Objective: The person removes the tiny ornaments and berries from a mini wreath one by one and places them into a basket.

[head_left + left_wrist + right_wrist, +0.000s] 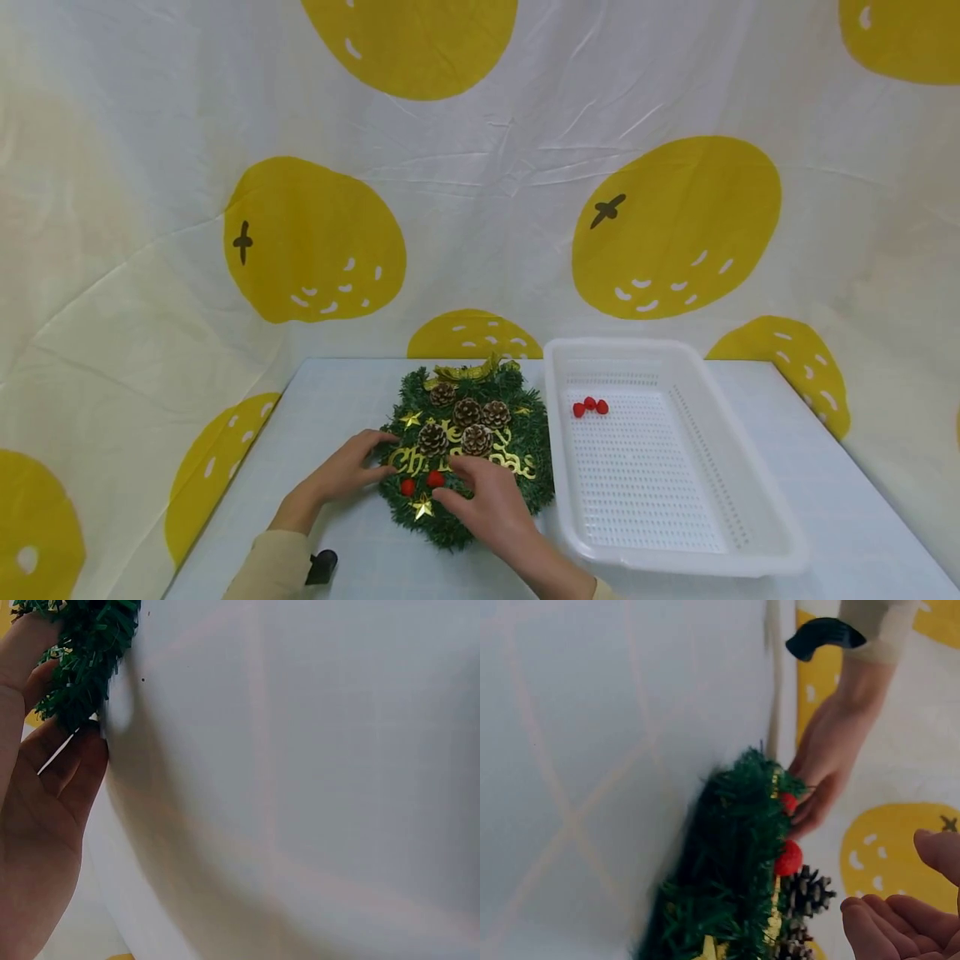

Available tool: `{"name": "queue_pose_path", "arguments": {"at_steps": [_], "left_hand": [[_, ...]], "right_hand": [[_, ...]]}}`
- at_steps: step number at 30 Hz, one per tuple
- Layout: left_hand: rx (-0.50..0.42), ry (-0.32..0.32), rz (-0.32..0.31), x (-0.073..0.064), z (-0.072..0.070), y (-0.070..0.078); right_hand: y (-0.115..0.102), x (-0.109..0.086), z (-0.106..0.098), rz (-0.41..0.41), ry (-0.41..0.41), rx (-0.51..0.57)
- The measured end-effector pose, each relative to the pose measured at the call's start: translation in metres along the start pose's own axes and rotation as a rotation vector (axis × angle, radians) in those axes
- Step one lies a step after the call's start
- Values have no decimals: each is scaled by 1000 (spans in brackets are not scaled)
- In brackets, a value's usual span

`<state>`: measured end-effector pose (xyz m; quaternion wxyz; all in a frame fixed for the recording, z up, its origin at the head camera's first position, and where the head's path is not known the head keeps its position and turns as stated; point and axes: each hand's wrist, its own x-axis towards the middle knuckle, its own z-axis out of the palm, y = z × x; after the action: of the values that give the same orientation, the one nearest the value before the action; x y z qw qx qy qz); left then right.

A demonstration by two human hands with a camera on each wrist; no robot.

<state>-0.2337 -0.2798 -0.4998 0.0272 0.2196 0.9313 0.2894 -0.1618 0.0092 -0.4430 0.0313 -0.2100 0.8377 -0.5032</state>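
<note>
A green tinsel Christmas wreath (pixel 450 531) lies on the table, bearing several pine cones (pixel 467 412), gold lettering (pixel 405 460) and gold stars (pixel 423 507). At its left edge my left hand (pixel 348 467) grips the tinsel (pixel 90 664) between thumb and fingers. Over the lower right part of the wreath, my right hand (pixel 491 504) hovers with thumb and fingers apart and nothing seen between them. Two red balls (pixel 436 479) sit on the wreath's lower left, one close to the right thumb. In the right wrist view the right hand (pixel 907 922) is partly cut off.
To the wreath's right stands a white plastic basket (pixel 652 475) with a slotted bottom. Inside it, near the far left, lie three red balls (pixel 590 403). A white curtain (pixel 480 208) with yellow fruit prints hangs behind the white table (pixel 352 392).
</note>
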Motion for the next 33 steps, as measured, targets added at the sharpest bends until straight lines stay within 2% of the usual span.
{"name": "queue_pose_path", "arguments": {"at_steps": [9, 15, 21, 25, 33], "left_hand": [[-6, -4, -24, 0, 2, -2], [-18, -9, -29, -1, 1, -1], [-16, -9, -23, 0, 1, -2], [-7, -3, -9, 1, 1, -3], [-13, 6, 6, 0, 0, -1]], "right_hand": [[16, 15, 24, -32, 15, -159], [24, 21, 32, -28, 11, -221], [27, 25, 38, -71, 38, -288], [27, 27, 38, -99, 51, -320], [28, 30, 40, -107, 57, -330]]}}
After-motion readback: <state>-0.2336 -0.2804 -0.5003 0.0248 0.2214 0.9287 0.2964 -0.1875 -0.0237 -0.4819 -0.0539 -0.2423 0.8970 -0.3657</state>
